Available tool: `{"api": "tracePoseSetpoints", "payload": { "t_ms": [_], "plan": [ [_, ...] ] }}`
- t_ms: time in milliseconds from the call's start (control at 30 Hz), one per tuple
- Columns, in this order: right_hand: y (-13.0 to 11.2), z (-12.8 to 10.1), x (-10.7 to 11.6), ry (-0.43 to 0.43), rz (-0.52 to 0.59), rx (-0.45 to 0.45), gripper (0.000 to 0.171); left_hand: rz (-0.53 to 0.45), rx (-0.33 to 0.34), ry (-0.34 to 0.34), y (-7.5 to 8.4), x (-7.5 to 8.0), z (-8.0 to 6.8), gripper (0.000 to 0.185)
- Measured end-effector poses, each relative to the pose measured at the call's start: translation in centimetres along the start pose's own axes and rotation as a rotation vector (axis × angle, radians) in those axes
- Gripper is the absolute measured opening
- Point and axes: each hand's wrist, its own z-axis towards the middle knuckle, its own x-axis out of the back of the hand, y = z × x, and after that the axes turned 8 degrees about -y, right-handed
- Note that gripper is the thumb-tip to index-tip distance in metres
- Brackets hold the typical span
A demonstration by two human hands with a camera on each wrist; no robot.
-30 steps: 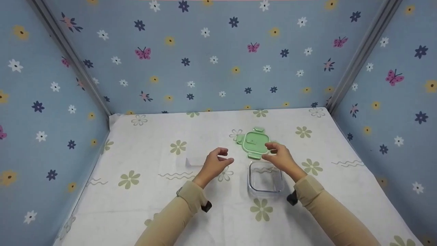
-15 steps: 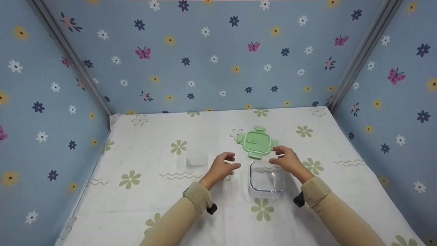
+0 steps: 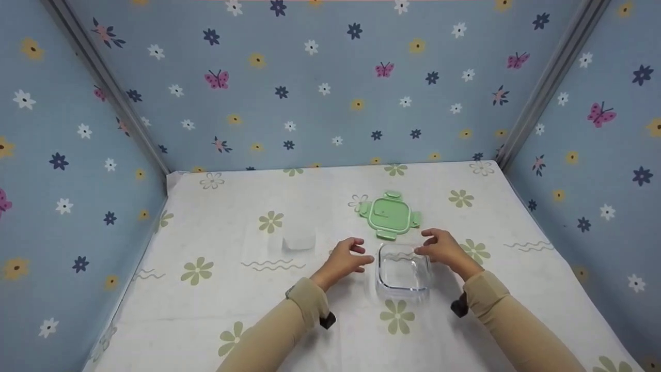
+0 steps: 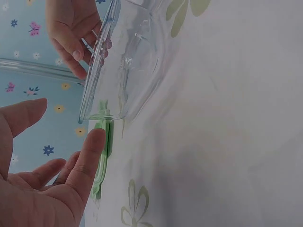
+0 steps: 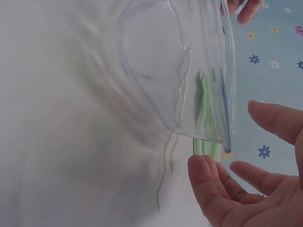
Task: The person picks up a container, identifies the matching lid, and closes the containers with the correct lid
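Now we see both hands flanking a clear glass container (image 3: 403,271) that sits on the flower-printed tablecloth (image 3: 222,289), a little right of the middle of the table. Our left hand (image 3: 345,259) is at the container's 9 o'clock, fingers loosely spread and holding nothing; the left wrist view shows a gap between its fingertips (image 4: 94,142) and the glass wall (image 4: 128,71). Our right hand (image 3: 440,249) is at about 2 o'clock of the container, at its far right corner, fingers relaxed and apart; whether they touch the rim we cannot tell, though the right wrist view shows the glass (image 5: 180,71) just beside the fingers (image 5: 208,184), not enclosed by them. So the container lies between the two hands, gripped by neither. At its 12 o'clock, just beyond the far rim, lies a green lid (image 3: 389,214), flat, with its four clips splayed. At about 10 o'clock, well apart, stands a small translucent cup (image 3: 299,240).
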Motion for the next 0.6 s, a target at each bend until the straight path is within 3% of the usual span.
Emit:
{"api": "tracePoseSetpoints", "payload": {
  "t_ms": [233, 600],
  "plan": [
    [0.6, -0.2, 0.2, -0.039, 0.014, -0.039, 0.065, -0.054, -0.003, -0.022, -0.5, -0.9, 0.3, 0.064],
    [1.6, -0.3, 0.1, -0.059, 0.075, -0.009, 0.055, -0.077, -0.003, -0.055, -0.8, -2.2, 0.6, 0.062]
  ]
}}
